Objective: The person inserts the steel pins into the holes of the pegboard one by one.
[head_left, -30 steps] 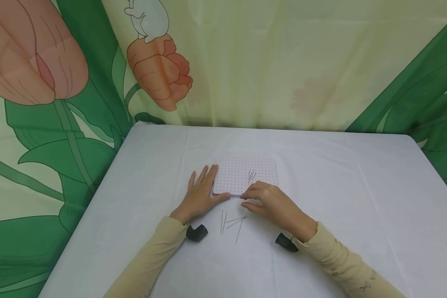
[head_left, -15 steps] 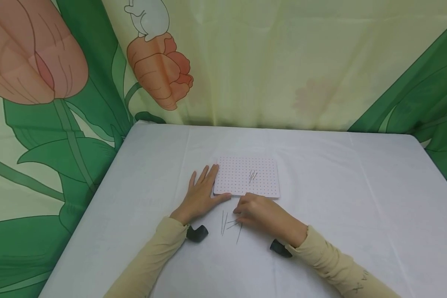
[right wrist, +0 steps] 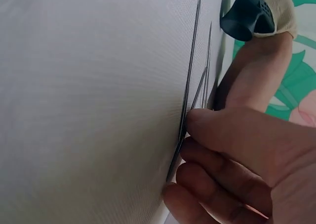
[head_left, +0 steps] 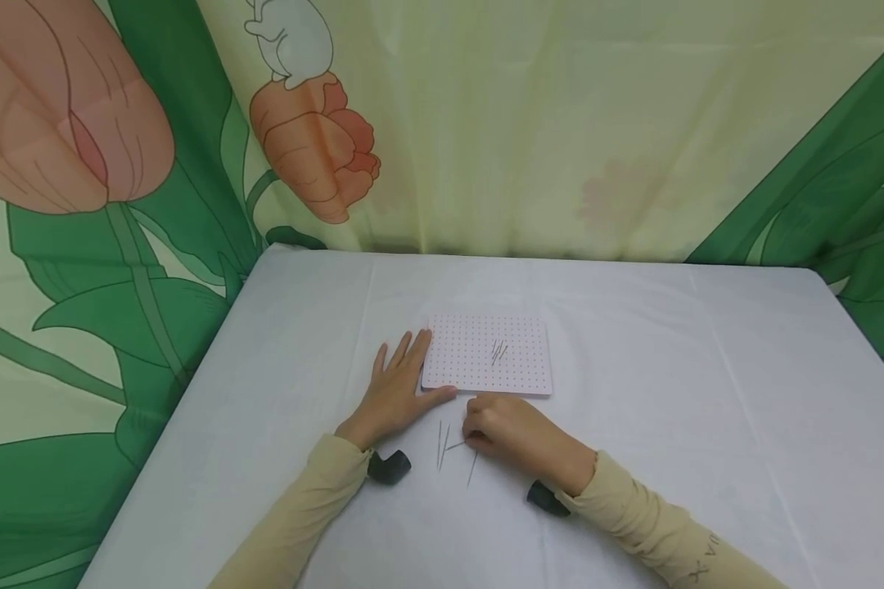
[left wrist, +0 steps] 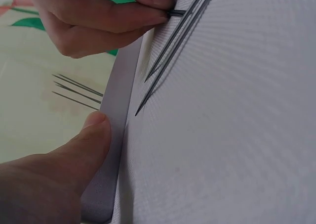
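Observation:
A white pegboard with rows of small holes (head_left: pixel 453 352) lies flat on the table. Several thin dark needles (head_left: pixel 499 352) stand in it, their pointed ends sticking out in the left wrist view. My left hand (head_left: pixel 394 388) rests against the board's left side, fingers spread, thumb at its front edge. In front of the board, my right hand (head_left: pixel 511 429) has thumb and fingertips together on a needle (left wrist: pixel 176 13), mostly hidden by the fingers. Beside that hand lie several loose needles (head_left: pixel 439 446), two of them nearly parallel; the right wrist view shows them (right wrist: pixel 191 61) close to the thumb.
A white cloth (head_left: pixel 678 393) covers the table. Black wrist-worn pieces (head_left: pixel 390 467) sit by both cuffs, near the cloth. Behind the table's far edge hangs a printed curtain (head_left: pixel 523 123) with tulips and a carrot.
My right hand has come down and left from the board's front edge to the loose needles, and its fingertips have closed on one. The left hand stays in place.

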`<act>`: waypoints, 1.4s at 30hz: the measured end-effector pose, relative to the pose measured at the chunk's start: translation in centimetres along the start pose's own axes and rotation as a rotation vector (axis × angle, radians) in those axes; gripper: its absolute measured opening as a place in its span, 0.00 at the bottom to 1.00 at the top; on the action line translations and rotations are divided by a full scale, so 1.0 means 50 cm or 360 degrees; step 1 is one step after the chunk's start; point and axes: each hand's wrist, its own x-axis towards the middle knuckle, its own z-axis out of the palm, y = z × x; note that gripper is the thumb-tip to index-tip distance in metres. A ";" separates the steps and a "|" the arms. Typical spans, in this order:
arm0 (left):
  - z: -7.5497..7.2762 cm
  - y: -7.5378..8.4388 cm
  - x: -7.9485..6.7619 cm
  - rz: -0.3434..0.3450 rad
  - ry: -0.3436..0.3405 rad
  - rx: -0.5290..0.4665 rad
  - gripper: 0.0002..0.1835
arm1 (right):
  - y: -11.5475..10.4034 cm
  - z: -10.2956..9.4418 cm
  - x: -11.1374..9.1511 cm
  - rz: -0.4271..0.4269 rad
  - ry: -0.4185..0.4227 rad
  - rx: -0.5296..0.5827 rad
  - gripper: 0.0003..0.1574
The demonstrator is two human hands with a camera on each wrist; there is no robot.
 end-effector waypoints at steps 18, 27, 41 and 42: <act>-0.003 0.004 0.003 0.0001 0.0000 0.0019 0.55 | -0.003 0.009 0.007 -0.0079 -0.0072 -0.0334 0.04; 0.001 0.001 0.003 0.0000 0.0007 0.0027 0.55 | -0.001 0.008 0.003 -0.0122 0.0009 -0.0306 0.07; 0.000 0.001 0.002 -0.0020 0.0000 0.0029 0.56 | -0.003 -0.009 -0.010 -0.0137 0.0090 -0.0203 0.09; 0.001 0.001 0.001 -0.0021 -0.0001 0.0025 0.56 | -0.003 -0.008 -0.010 -0.0132 0.0106 -0.0184 0.08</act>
